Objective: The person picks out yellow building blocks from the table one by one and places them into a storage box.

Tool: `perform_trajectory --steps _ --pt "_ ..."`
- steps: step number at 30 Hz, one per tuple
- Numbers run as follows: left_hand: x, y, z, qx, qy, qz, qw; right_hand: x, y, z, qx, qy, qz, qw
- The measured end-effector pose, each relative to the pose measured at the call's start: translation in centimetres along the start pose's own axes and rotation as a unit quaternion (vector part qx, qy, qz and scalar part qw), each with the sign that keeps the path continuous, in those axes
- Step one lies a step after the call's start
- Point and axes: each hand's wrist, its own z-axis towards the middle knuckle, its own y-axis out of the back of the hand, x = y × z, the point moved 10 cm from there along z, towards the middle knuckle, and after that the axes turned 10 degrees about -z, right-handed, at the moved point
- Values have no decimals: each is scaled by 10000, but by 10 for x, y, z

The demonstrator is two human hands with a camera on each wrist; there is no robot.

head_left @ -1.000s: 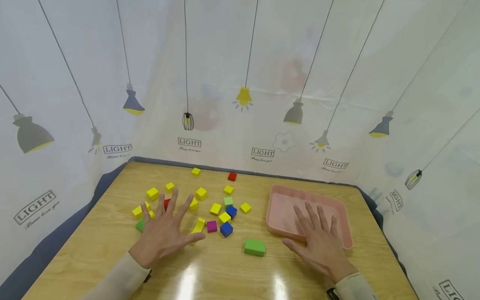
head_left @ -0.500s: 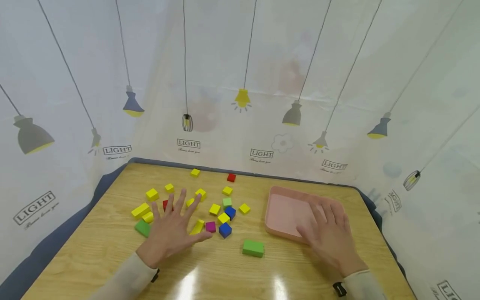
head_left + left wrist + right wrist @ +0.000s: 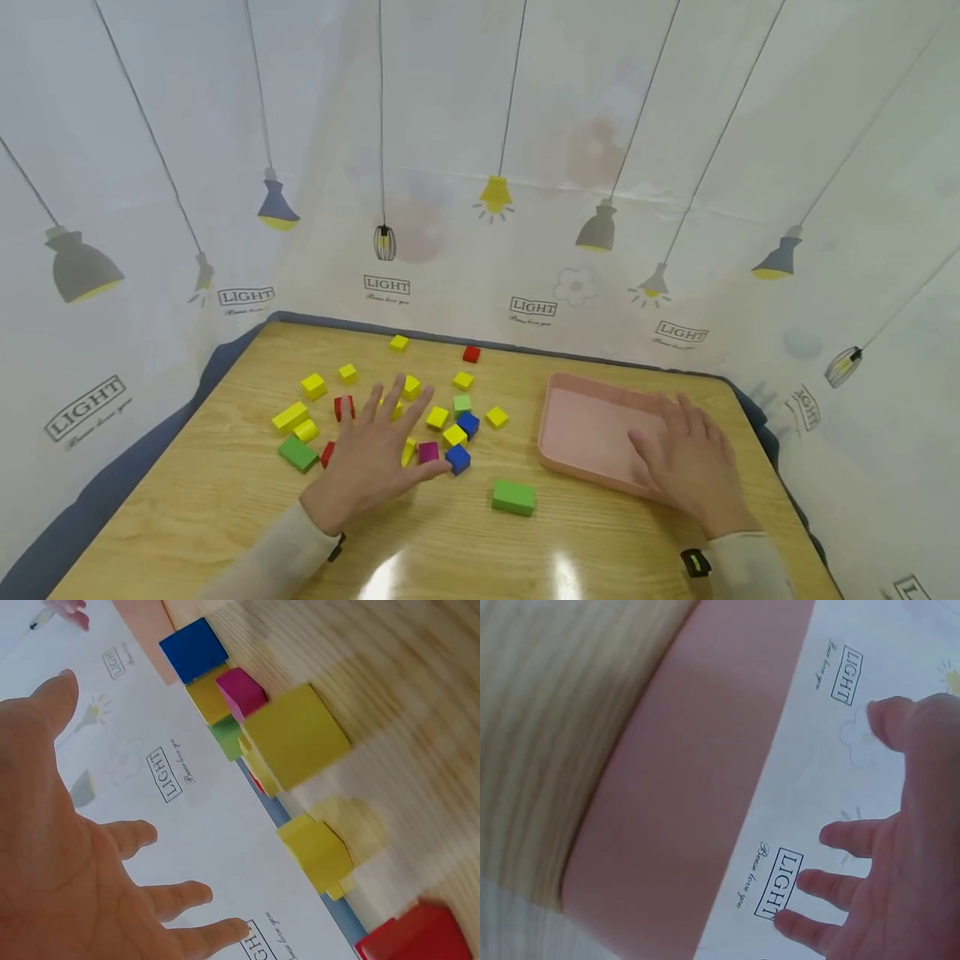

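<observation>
My left hand (image 3: 369, 457) hovers palm down over scattered toy blocks, fingers spread, and holds nothing. Near its thumb lie a magenta block (image 3: 428, 452) and a blue block (image 3: 458, 459). Just left of it are a red block (image 3: 344, 407) and a long green block (image 3: 298, 454). In the left wrist view a yellow block (image 3: 296, 739) shows below the open palm. Over the right end of the pink tray (image 3: 585, 477) hangs my right hand (image 3: 693, 467), fingers extended and holding nothing. It covers part of the tray's right side.
Another green block (image 3: 513, 497) lies between the hands, near the front. Several yellow blocks, such as one yellow block (image 3: 497, 417), spread across the wooden table (image 3: 480, 550). A red block (image 3: 471, 354) sits near the back edge, before a printed curtain (image 3: 465, 100).
Both hands have shifted to the right, the right one over the tray's right end. Blocks on the left that my left hand covered now show. The blocks and tray appear unmoved.
</observation>
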Motion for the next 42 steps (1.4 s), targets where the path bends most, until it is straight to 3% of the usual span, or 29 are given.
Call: perform_trajectory --steps 7,15,24,31,42 --pt "-15 -3 5 -2 -88 75 9999 -23 -7 5 437 -496 139 9977" --pt "-32 -4 11 -74 -251 -173 9995 -42 -22 3 1142 -1119 495 9859" --pt "-53 -13 20 -32 -532 -159 9985 -57 -32 -1 1852 -1219 433 9741" --pt "-70 -18 26 92 -721 -358 9967 -64 -39 -3 2496 -1311 460 9583" --pt "-91 -29 42 123 -981 -233 9948 -71 -45 -3 2557 -1551 631 9521"
